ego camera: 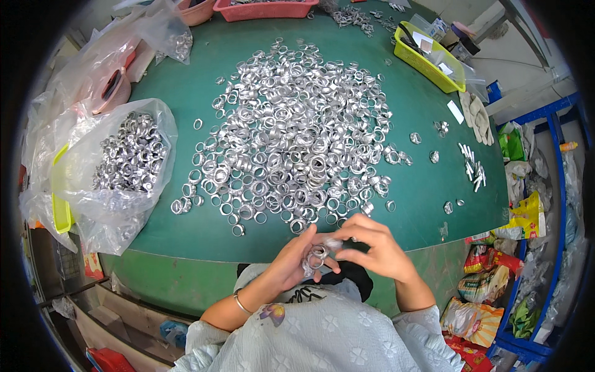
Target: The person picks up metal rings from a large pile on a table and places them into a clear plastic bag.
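A large heap of silver-coloured metal rings [297, 135] covers the middle of the green tabletop [186, 242]. Just past the table's near edge, my left hand [295, 258] cups several metal rings [317, 255] against its palm and fingers. My right hand [372, 244] is close on the right, thumb and index finger bent around a blurred silvery ring [333, 242] beside those rings. Another small shiny piece shows near the right fingers. A clear plastic bag [160, 186] at the left holds many more silver rings. A few loose rings [434, 156] lie right of the heap.
Short silvery-white sticks [474, 169] and a pale glove [476, 118] lie at the right. A yellow-green basket [430, 67] stands at the back right, a red tray [265, 10] at the back. A blue shelf frame [558, 135] with packages rises at the right.
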A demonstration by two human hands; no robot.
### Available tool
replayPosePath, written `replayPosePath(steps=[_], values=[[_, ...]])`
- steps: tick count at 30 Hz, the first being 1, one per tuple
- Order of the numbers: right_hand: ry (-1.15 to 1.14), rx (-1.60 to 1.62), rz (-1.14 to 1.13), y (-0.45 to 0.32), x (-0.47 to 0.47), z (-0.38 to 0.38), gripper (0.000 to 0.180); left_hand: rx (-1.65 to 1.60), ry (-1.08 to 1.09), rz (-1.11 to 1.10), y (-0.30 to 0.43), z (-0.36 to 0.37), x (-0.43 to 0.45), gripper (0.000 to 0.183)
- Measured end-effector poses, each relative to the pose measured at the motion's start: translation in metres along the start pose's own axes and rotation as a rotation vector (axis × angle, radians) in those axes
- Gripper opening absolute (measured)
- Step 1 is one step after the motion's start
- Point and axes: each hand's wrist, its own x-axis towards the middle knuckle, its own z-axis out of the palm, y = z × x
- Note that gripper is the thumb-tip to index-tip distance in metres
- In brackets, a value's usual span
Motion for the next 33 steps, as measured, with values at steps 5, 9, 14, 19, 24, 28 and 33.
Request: replayPosePath(steps=[5,9,14,19,24,28,33], values=[[0.296,0.456,0.072,0.015,0.019,-0.005,0.041,-0.110,-0.206,0.000,-0.011,-0.032,0.008,0.031],[0.227,0.966,0.117,0.027,0.026,-0.014,0.040,-0.175,-0.027,-0.018,-0.004,-0.020,0.002,0.022],[0.289,0.752,0.083,0.022,0.029,-0.002,0.036,-0.150,-0.156,0.060,-0.008,-0.026,0.004,0.016],[0.236,0.651,0.147,0.013,0.023,0.003,0.035,-0.059,-0.132,0.087,-0.009,-0.028,0.002,0.023],[0.059,-0.176,-0.126,-0.007,0.025,0.011,0.028,-0.130,-0.162,-0.015,0.010,-0.009,-0.004,0.035],[0.190,-0.316,-0.197,0.005,0.041,0.007,0.032,-0.119,-0.145,0.007,-0.006,-0.029,0.009,0.038],[0.401,-0.555,-0.244,0.033,0.091,-0.030,0.032,-0.121,-0.178,0.005,-0.002,-0.023,0.006,0.029]])
